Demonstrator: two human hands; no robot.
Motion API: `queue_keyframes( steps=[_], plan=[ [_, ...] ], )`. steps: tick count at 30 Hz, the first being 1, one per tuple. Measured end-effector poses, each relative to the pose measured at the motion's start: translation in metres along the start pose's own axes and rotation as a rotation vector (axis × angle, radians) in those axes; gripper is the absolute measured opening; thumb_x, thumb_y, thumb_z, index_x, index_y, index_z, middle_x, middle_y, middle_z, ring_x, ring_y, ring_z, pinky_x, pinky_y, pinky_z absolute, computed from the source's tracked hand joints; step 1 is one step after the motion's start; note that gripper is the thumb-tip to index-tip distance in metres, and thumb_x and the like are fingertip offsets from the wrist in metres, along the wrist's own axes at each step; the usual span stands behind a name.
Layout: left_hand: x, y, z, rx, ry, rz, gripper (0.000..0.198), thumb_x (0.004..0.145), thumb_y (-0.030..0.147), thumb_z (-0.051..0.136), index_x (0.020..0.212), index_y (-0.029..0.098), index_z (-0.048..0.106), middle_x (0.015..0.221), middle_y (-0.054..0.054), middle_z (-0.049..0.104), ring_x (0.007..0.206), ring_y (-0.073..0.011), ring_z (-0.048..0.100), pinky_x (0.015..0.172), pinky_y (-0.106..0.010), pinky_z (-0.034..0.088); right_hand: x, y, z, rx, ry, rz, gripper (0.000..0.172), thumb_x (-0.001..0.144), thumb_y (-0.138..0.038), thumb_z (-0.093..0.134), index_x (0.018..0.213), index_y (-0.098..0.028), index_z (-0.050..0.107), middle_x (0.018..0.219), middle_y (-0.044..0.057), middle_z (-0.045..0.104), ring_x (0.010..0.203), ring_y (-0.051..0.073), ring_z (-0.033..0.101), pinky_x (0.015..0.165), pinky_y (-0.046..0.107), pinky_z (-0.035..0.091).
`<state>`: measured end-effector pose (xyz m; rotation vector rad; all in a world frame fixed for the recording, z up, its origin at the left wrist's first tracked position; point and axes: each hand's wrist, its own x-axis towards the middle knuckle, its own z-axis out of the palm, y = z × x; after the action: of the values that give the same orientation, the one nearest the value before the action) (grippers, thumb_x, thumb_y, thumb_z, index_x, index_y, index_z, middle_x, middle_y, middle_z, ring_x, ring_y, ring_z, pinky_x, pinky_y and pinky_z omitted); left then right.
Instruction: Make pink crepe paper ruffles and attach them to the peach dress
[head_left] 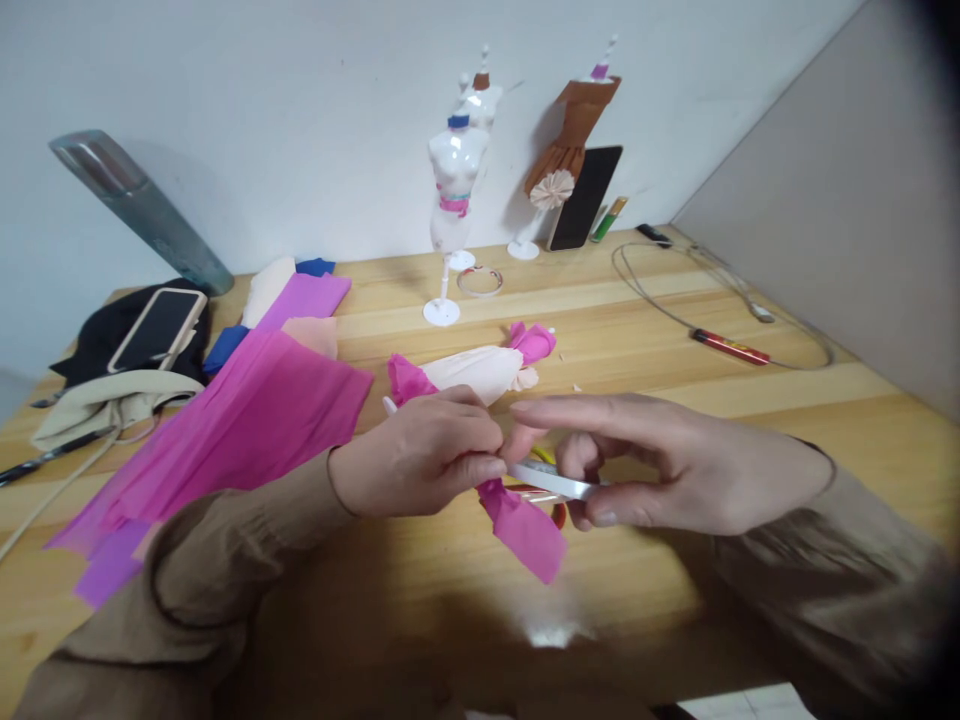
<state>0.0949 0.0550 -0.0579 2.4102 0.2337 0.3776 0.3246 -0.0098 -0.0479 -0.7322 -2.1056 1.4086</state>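
Observation:
My left hand (424,452) is closed in a pinch on a strip of pink crepe paper (529,535), which hangs below its fingertips. Between the two hands runs a narrow white tape (551,481); my right hand (660,460) grips it with thumb and curled fingers, its index finger stretched toward the left hand. Just behind the hands lies a small mannequin in a white and pink paper dress (476,372). Scissors, partly hidden, show beneath the tape.
Pink crepe sheets (262,420) lie at left, near a phone (157,330) and a spray bottle (142,210). A white mannequin (454,190) and one in a brown dress (574,135) stand behind. A cable with a red tube (729,347) lies at right.

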Motion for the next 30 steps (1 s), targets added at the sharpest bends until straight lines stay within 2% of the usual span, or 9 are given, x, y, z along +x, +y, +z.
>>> queue_keyframes(
  steps=[4, 9, 14, 24, 27, 30],
  plan=[
    [0.001, 0.002, -0.003, -0.081, -0.042, -0.041, 0.024, 0.091, 0.023, 0.051, 0.068, 0.015, 0.054, 0.075, -0.005, 0.060, 0.079, -0.0164, 0.052, 0.078, -0.029, 0.043, 0.000, 0.000, -0.001, -0.165, 0.020, -0.009, 0.088, 0.079, 0.003, 0.060, 0.148, -0.040, 0.027, 0.115, 0.001, 0.060, 0.069, 0.005, 0.056, 0.064, 0.015, 0.050],
    [0.002, 0.003, -0.003, -0.162, -0.090, -0.057, 0.016, 0.090, 0.021, 0.057, 0.077, 0.014, 0.065, 0.087, -0.005, 0.068, 0.081, -0.0140, 0.055, 0.081, -0.026, 0.042, -0.001, 0.000, -0.001, -0.332, 0.040, 0.047, 0.070, 0.083, -0.007, 0.059, 0.146, -0.027, 0.036, 0.101, 0.004, 0.062, 0.078, 0.012, 0.059, 0.066, 0.021, 0.052],
    [0.001, 0.000, -0.001, -0.135, -0.102, -0.067, 0.019, 0.090, 0.022, 0.058, 0.074, 0.016, 0.067, 0.070, -0.002, 0.068, 0.079, -0.0145, 0.053, 0.079, -0.025, 0.040, 0.003, -0.001, 0.000, -0.372, 0.005, 0.073, 0.060, 0.085, -0.010, 0.058, 0.141, -0.024, 0.044, 0.103, 0.006, 0.064, 0.080, 0.013, 0.061, 0.068, 0.023, 0.052],
    [-0.001, -0.006, -0.001, -0.090, -0.106, -0.114, 0.023, 0.087, 0.018, 0.061, 0.065, 0.015, 0.060, 0.070, -0.001, 0.066, 0.075, -0.0128, 0.052, 0.075, -0.024, 0.040, -0.002, 0.004, 0.001, -0.422, 0.048, 0.048, 0.077, 0.082, -0.010, 0.061, 0.149, -0.034, 0.032, 0.135, 0.007, 0.056, 0.077, 0.012, 0.061, 0.069, 0.024, 0.054],
    [-0.002, -0.008, 0.001, -0.066, -0.074, -0.110, 0.019, 0.086, 0.016, 0.062, 0.067, 0.015, 0.058, 0.071, -0.001, 0.066, 0.076, -0.0129, 0.054, 0.073, -0.023, 0.041, -0.003, 0.003, 0.002, -0.440, 0.066, 0.052, 0.075, 0.084, -0.009, 0.057, 0.150, -0.034, 0.031, 0.132, 0.008, 0.058, 0.078, 0.013, 0.062, 0.068, 0.024, 0.054],
    [-0.003, -0.011, 0.004, -0.030, -0.043, -0.093, 0.017, 0.085, 0.015, 0.062, 0.069, 0.014, 0.058, 0.073, -0.003, 0.065, 0.076, -0.0132, 0.055, 0.072, -0.023, 0.041, -0.003, 0.003, 0.003, -0.485, 0.083, 0.098, 0.073, 0.084, -0.006, 0.054, 0.150, -0.029, 0.032, 0.118, 0.007, 0.065, 0.076, 0.013, 0.062, 0.066, 0.023, 0.052]
  ],
)
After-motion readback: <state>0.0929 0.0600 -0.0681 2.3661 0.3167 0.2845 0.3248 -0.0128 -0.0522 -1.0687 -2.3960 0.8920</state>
